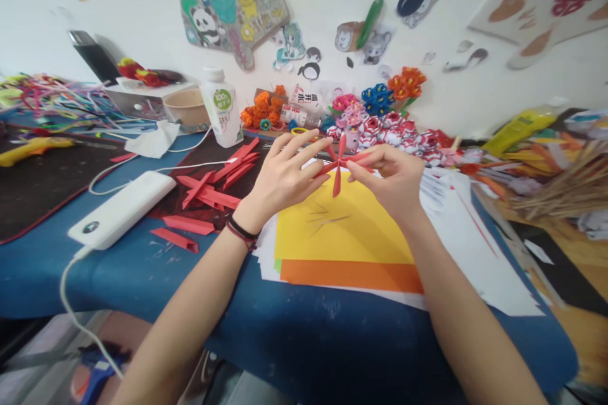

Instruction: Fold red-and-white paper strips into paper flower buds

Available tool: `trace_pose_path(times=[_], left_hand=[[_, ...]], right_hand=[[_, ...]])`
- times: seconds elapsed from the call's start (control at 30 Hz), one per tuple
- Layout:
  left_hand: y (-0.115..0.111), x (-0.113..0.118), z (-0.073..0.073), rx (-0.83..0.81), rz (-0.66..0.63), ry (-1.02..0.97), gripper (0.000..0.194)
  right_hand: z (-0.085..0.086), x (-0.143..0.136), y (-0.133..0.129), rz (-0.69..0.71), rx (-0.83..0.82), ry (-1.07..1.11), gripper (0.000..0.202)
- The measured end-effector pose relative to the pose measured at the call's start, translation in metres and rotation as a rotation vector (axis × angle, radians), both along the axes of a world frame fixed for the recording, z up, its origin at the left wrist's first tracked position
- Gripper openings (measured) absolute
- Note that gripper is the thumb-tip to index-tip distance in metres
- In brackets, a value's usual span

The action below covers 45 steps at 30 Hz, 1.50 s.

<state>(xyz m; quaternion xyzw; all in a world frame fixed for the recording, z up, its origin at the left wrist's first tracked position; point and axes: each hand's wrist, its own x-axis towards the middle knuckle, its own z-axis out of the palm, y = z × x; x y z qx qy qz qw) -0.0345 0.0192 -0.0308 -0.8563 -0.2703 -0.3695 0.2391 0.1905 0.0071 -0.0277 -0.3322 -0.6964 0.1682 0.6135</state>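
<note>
Between my two hands is a red folded-paper flower [337,185] with narrow pointed petals spreading from its centre. My left hand [289,168] pinches a petal on its left side, the other fingers stretched out above. On the right, my right hand [392,174] pinches another petal between thumb and fingertips. Under the flower lies yellow paper [304,237] over an orange sheet [351,275], with several thin dark sticks or wires [327,220] on top. Left of my left hand is a pile of folded red paper strips [209,193].
A white power bank [122,209] with a cable lies at left on the blue tablecloth [247,329]. A white bottle [222,107] and a paper cup [186,107] stand behind. Craft flowers [377,101] line the wall. White paper sheets [479,253] spread to the right.
</note>
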Motion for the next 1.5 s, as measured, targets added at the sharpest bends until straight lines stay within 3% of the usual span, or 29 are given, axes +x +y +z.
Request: trace_pose_path(times=[0.13, 0.23, 0.47, 0.67, 0.83, 1.0, 1.17, 1.27, 1.4, 1.5], left_hand=[[-0.002, 0.009, -0.001, 0.069, 0.113, -0.038, 0.016], [0.000, 0.013, -0.004, 0.066, 0.202, -0.008, 0.027], [0.001, 0.013, -0.011, 0.109, 0.277, -0.015, 0.034], [0.000, 0.018, -0.013, 0.051, 0.254, 0.035, 0.029], [-0.001, 0.026, -0.016, -0.107, 0.162, -0.077, 0.030], [-0.001, 0.022, -0.012, -0.413, 0.052, -0.120, 0.027], [0.000, 0.017, -0.007, -0.486, -0.074, -0.164, 0.025], [-0.002, 0.018, -0.002, -0.626, -0.163, -0.248, 0.026], [-0.006, 0.020, 0.006, -0.848, -0.234, -0.321, 0.021], [-0.008, 0.019, 0.009, -0.892, -0.259, -0.333, 0.018]], right_hand=[[0.001, -0.003, 0.001, 0.019, -0.084, 0.100, 0.023], [0.000, -0.002, 0.003, -0.001, -0.073, 0.012, 0.017], [-0.008, -0.005, 0.006, -0.152, 0.169, -0.403, 0.005], [-0.018, -0.007, 0.010, -0.387, 0.201, -0.464, 0.017], [-0.017, -0.004, 0.010, -0.205, 0.047, -0.349, 0.020], [-0.010, -0.007, 0.004, -0.064, -0.197, -0.404, 0.025], [-0.003, -0.006, 0.004, 0.144, -0.378, -0.360, 0.030], [0.001, -0.001, 0.004, 0.252, -0.441, -0.255, 0.038], [0.001, 0.003, 0.004, 0.232, -0.443, -0.200, 0.043], [-0.001, 0.002, 0.004, 0.234, -0.476, -0.169, 0.046]])
